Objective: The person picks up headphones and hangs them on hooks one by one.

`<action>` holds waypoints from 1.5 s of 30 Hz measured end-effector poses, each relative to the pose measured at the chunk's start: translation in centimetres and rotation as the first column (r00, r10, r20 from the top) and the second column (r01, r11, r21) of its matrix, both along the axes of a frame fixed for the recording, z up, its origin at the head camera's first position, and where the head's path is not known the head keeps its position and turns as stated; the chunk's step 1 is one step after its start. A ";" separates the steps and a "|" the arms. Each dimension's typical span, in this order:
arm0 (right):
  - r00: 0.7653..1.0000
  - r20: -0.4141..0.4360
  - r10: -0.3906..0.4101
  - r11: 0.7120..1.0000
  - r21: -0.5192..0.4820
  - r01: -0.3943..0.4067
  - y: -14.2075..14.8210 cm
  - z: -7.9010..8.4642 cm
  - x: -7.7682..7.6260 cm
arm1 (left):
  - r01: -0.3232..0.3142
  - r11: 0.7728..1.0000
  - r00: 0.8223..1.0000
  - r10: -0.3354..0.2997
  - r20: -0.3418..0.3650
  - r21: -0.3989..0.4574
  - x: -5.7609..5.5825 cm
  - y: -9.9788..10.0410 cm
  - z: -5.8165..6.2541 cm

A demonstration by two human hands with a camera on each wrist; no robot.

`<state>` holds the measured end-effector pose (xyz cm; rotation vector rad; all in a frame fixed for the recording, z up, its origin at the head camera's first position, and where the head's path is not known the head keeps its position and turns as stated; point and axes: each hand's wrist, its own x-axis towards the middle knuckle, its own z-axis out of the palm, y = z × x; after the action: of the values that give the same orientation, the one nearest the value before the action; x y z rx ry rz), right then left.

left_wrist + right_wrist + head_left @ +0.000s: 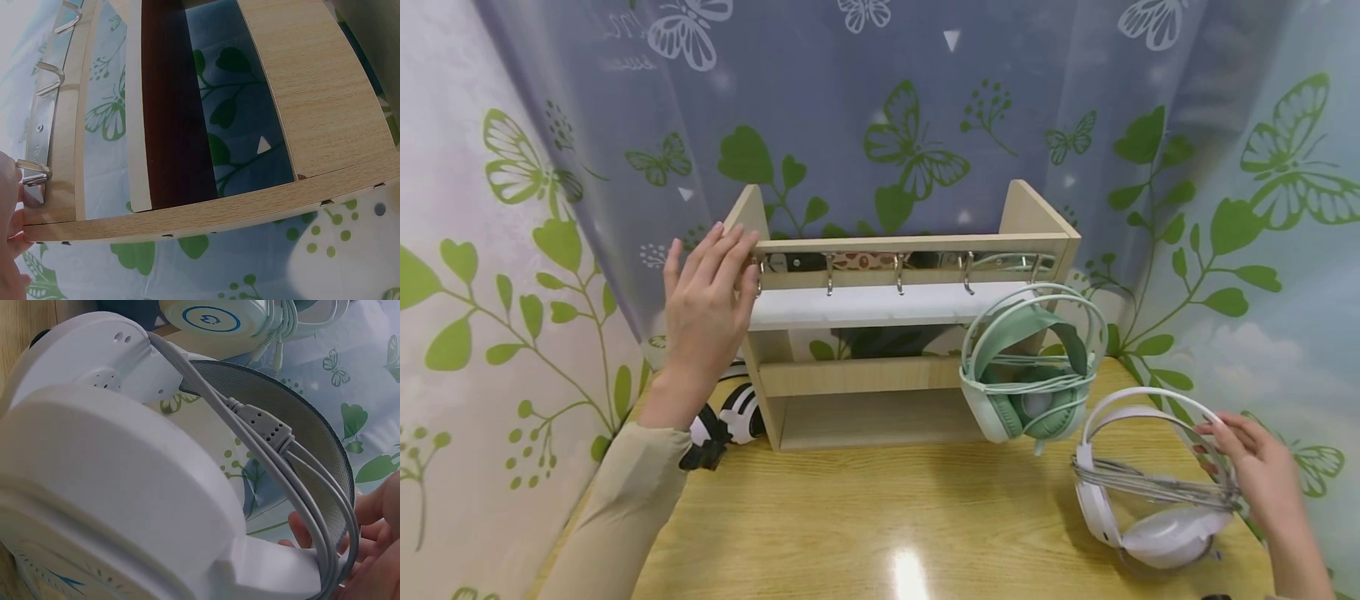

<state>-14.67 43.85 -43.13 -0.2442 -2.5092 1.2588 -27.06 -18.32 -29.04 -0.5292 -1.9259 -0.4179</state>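
My left hand (pixel 706 300) rests on the upper left corner of a light wooden rack (pixel 835 379), fingers extended beside the end hook. Part of that hand (pixel 9 231) shows at the rack's edge in the left wrist view. At the right, my right hand (pixel 1262 467) grips white headphones (pixel 1172 533) by the headband, with a grey cable wound across them. The right wrist view shows the white ear cup (pixel 125 469) close up, and the fingers (pixel 375 550) at the band. Mint green headphones (pixel 1030 375) hang from the rack's right end hook.
A row of metal hooks (pixel 900 275) runs along the rack's upper rail. Black-and-white headphones (pixel 741 412) lie left of the rack, partly hidden by my forearm. The rack stands on a yellow wood-grain table (pixel 850 517), with patterned curtains (pixel 925 100) behind and at both sides.
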 end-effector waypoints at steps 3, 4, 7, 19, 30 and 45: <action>0.999 -0.036 -0.031 1.000 -0.003 0.031 -0.3 -0.1 0.2 | 0.001 1.000 1.000 -0.001 0.001 0.003 0.0 0.0 0.0; 0.998 -0.043 -0.048 0.999 -0.001 0.048 -0.5 -0.2 0.3 | 0.002 1.000 1.000 -0.002 0.001 0.003 0.0 0.0 0.0; 0.994 -0.048 -0.100 0.995 0.023 0.101 -0.8 -0.3 0.4 | 0.000 1.000 1.000 0.000 0.000 0.003 0.0 0.0 0.0; 0.984 -0.101 -0.148 0.989 -0.019 0.147 -1.7 -0.5 0.9 | 0.003 1.000 1.000 -0.003 0.002 0.003 0.0 0.0 0.0; 0.970 -0.213 -0.114 0.990 -0.112 0.091 -2.3 0.9 1.6 | 0.012 1.000 1.000 -0.012 -0.011 0.024 0.0 0.2 0.0; 0.969 -0.240 -0.065 0.996 -0.069 0.050 -3.5 3.0 2.8 | 0.000 1.000 1.000 0.000 0.002 0.007 0.0 0.0 0.0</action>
<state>-11.92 40.34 -40.18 -0.1652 -2.2435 1.2636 -27.08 -18.31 -29.04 -0.5250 -1.9253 -0.4253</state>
